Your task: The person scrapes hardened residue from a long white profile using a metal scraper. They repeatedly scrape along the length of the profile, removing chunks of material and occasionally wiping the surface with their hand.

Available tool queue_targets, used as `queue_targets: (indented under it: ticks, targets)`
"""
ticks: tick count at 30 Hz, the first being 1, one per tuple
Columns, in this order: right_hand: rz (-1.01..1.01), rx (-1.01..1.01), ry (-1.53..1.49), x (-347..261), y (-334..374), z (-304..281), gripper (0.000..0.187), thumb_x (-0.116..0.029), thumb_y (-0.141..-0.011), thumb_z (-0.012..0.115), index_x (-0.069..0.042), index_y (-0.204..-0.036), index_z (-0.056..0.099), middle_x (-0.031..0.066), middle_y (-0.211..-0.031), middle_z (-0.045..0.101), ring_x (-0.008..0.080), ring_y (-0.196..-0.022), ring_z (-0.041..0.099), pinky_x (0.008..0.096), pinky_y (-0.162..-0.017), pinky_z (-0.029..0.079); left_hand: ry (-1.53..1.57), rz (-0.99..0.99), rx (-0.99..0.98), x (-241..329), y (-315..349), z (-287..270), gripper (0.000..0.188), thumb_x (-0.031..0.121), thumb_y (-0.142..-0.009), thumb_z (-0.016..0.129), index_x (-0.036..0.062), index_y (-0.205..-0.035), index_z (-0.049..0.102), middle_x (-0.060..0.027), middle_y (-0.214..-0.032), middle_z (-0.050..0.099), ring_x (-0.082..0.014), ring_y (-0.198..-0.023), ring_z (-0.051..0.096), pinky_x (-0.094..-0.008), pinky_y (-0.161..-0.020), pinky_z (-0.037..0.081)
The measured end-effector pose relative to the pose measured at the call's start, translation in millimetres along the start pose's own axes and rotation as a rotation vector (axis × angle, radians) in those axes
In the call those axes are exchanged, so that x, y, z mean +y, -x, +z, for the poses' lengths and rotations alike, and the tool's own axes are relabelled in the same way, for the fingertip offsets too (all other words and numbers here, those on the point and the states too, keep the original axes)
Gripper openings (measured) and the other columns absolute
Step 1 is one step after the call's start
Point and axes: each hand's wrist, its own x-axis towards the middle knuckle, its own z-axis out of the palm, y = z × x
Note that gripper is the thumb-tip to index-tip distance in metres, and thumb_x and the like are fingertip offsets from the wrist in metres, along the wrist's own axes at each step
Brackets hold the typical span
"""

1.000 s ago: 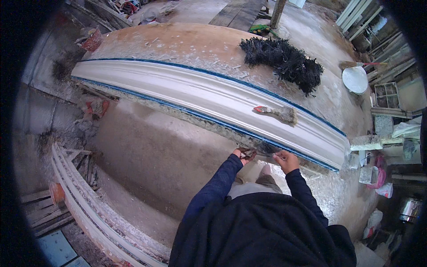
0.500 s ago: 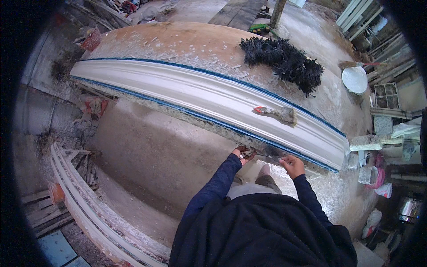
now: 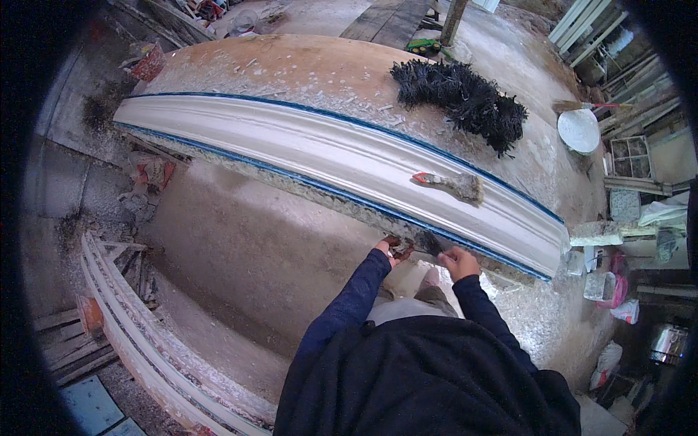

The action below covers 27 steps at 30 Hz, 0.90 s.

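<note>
In front of me, a long white moulding (image 3: 291, 149) with blue edge strips (image 3: 320, 181) lies across the workbench. Just below its near edge, my left hand (image 3: 393, 251) has its fingers curled around something dark and brownish that I cannot make out. My right hand (image 3: 459, 262) is beside it, to the right, with thumb and fingers pinched together. Whatever it grips is too small to name. Between the two hands the bench's near side shows a dark patch. On the moulding rests a flat paintbrush (image 3: 454, 187) with a red-tipped handle.
A heap of black stringy mesh (image 3: 462, 98) lies behind the moulding on the plaster-flecked bench top (image 3: 240, 65). At the lower left a curved white moulding (image 3: 134, 320) stands on a wooden frame. A white round basin (image 3: 579, 131) sits at the right, near a pink-handled bag (image 3: 618, 282).
My right hand has moved left, closer to my left hand. The left hand has shifted only slightly. The brush and moulding stay where they were.
</note>
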Motion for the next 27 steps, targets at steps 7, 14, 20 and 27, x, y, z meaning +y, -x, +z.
queue_targets:
  ticks: [7,14,20,27]
  targets:
    - [0.024,-0.104,-0.151,20,17,-28,0.033,-0.040,-0.074,0.063,-0.008,-0.081,0.066,0.0091,-0.068,0.064,0.0205,-0.064,0.063,0.0314,-0.059,0.048,0.034,0.070,0.040,5,7,-2,0.026,0.007,-0.078,0.052,-0.0043,-0.101,0.045,-0.0249,-0.101,0.052,-0.0387,-0.084,0.057,-0.0447,-0.067,0.054]
    - [-0.031,0.021,-0.143,-18,8,0,0.031,-0.039,-0.075,0.064,-0.009,-0.083,0.065,0.0120,-0.075,0.064,0.0255,-0.071,0.063,0.0337,-0.062,0.048,0.112,0.134,0.145,9,21,8,0.015,0.005,-0.078,0.054,-0.0013,-0.091,0.050,-0.0194,-0.090,0.058,-0.0351,-0.079,0.060,-0.0415,-0.066,0.055]
    - [-0.037,0.019,-0.117,-6,3,13,0.034,-0.041,-0.074,0.064,-0.009,-0.082,0.064,0.0124,-0.076,0.064,0.0271,-0.071,0.062,0.0347,-0.062,0.047,0.136,0.180,0.112,6,12,3,0.015,0.005,-0.078,0.055,0.0005,-0.091,0.050,-0.0195,-0.094,0.055,-0.0366,-0.084,0.057,-0.0447,-0.072,0.054]
    - [-0.038,-0.034,-0.289,-2,14,14,0.034,-0.041,-0.075,0.063,-0.008,-0.084,0.063,0.0123,-0.073,0.062,0.0274,-0.070,0.061,0.0347,-0.061,0.046,0.176,0.189,0.109,5,11,-5,0.017,0.009,-0.077,0.057,0.0026,-0.092,0.050,-0.0189,-0.101,0.053,-0.0386,-0.088,0.056,-0.0460,-0.073,0.053]
